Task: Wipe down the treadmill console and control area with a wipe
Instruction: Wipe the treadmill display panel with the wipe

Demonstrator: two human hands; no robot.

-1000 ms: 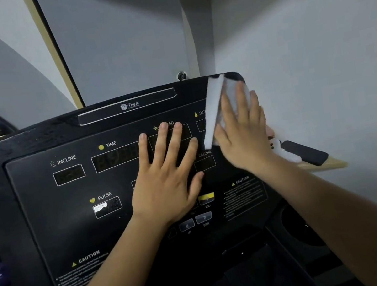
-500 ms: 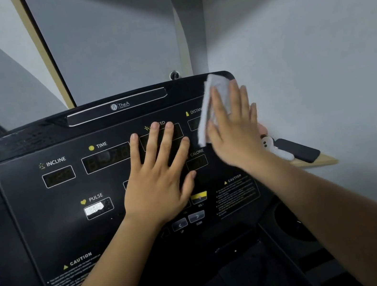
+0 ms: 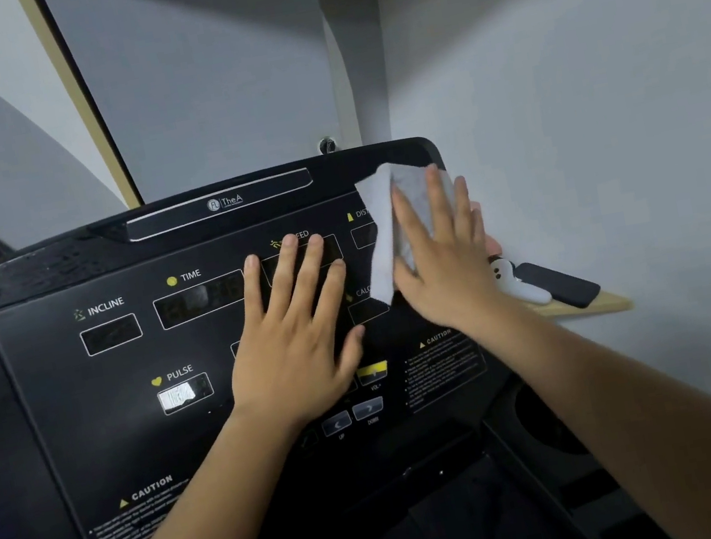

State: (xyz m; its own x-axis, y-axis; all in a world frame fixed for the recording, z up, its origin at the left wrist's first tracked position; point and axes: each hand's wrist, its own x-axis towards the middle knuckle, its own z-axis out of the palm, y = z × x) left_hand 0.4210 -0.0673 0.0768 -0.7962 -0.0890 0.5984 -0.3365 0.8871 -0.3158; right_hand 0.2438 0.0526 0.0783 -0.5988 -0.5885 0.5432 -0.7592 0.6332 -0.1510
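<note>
Console (image 3: 84,412): the left grip (image 3: 293,356), fingers flat and spread, leans at its centre and may trigger buttons. The wipe (image 3: 385,235) sits at one o'clock, under the straight fingers of the right grip (image 3: 444,272); its loose fold could slip free.

The glossy black treadmill console (image 3: 70,443) carries a white wipe (image 3: 384,240) under the right hand (image 3: 449,271), and the flat left hand (image 3: 295,341).

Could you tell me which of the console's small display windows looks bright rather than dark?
The window under the PULSE label, left of the left hand: it shows a whitish patch, while the INCLINE window and TIME window are dark.
</note>
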